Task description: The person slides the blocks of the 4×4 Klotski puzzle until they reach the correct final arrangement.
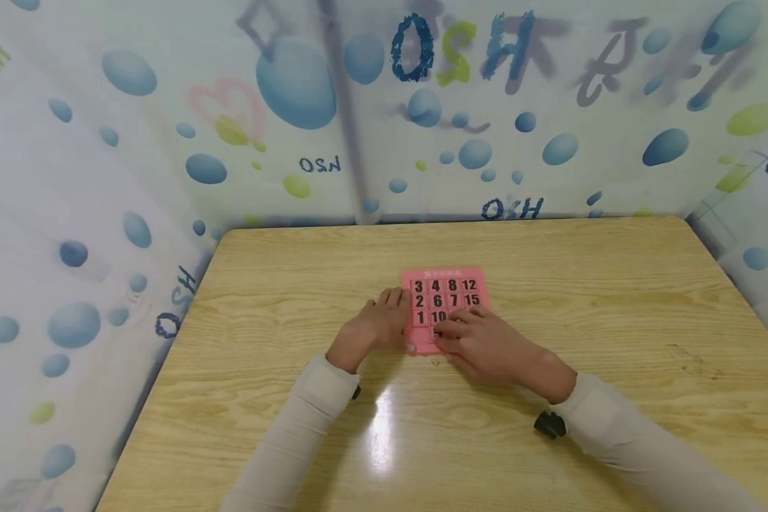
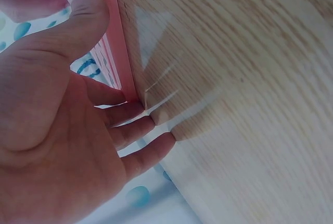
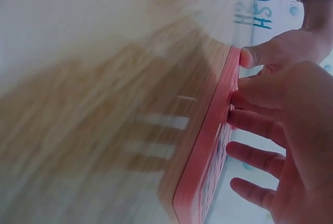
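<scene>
At nine o'clock of the pink puzzle [image 1: 444,273], the left hand [image 1: 376,323] lies along its edge, fingers extended, probably to stop it skidding on the tabletop [image 1: 614,284]. The puzzle lies flat, probably so fingertips reach its tiles [image 1: 454,301]. From four o'clock, the right hand [image 1: 486,345] arches palm-down, fingers loosely spread over the lower ones.

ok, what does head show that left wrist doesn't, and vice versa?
Head only: readable numbers on the tiles, plus both pale sleeves. Left wrist only: the palm side of the left hand. Both: the left hand itself, the pink board, the wood-grain table and part of the bubble-patterned wall.
</scene>
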A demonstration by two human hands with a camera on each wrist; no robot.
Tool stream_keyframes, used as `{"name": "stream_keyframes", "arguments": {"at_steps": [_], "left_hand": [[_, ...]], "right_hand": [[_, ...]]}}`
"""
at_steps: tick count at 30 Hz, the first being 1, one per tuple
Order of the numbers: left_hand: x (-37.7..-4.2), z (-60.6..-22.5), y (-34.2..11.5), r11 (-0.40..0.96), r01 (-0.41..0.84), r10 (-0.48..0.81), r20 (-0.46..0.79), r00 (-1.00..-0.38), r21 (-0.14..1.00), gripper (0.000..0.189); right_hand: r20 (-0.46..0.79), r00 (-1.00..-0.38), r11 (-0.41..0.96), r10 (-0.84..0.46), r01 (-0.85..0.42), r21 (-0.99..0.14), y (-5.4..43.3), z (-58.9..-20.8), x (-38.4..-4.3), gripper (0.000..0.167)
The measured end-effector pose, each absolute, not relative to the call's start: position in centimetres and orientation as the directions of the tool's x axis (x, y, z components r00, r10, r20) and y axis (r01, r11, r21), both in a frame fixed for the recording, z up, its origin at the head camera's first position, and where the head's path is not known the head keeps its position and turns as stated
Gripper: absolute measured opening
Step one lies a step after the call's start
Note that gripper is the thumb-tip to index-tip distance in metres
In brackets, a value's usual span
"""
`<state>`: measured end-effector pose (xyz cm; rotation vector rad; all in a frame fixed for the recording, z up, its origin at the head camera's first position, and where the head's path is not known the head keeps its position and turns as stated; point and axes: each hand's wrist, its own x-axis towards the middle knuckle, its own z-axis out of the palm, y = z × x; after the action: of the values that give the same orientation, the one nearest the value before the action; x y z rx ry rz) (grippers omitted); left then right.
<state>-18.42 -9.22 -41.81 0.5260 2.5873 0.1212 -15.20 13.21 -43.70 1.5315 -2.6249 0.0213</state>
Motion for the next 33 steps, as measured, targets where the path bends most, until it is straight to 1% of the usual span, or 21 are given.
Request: {"name": "stream_keyframes", "arguments": {"at_steps": [6, 11, 19, 28, 33], "left_hand": [[-18.49, -41.77, -9.23, 0.922, 0.340, 0.388, -0.456, -0.801, 0.187, 0.109], [-18.48, -41.73, -9.24, 0.924, 0.331, 0.382, -0.461, -0.801, 0.191, 0.110], [-18.50, -41.80, -9.23, 0.923, 0.335, 0.385, -0.455, -0.803, 0.190, 0.110], [-18.45, -41.72, -9.17, 0.923, 0.336, 0.385, -0.460, -0.800, 0.186, 0.108], [-18.46, -41.69, -9.19, 0.921, 0.337, 0.389, -0.457, -0.800, 0.194, 0.107]], "right_hand": [[0.076, -0.517, 0.519, -0.853, -0.855, 0.008, 13.67, -43.54, -15.07, 0.031], [0.083, -0.514, 0.516, -0.853, -0.857, -0.002, 13.70, -43.70, -15.04, 0.031], [0.072, -0.529, 0.529, -0.845, -0.848, -0.022, 13.52, -43.77, -14.87, 0.031], [0.082, -0.521, 0.522, -0.849, -0.853, -0.020, 13.30, -43.91, -15.00, 0.032], [0.121, -0.510, 0.513, -0.852, -0.858, -0.003, 12.90, -44.21, -14.95, 0.031]]}}
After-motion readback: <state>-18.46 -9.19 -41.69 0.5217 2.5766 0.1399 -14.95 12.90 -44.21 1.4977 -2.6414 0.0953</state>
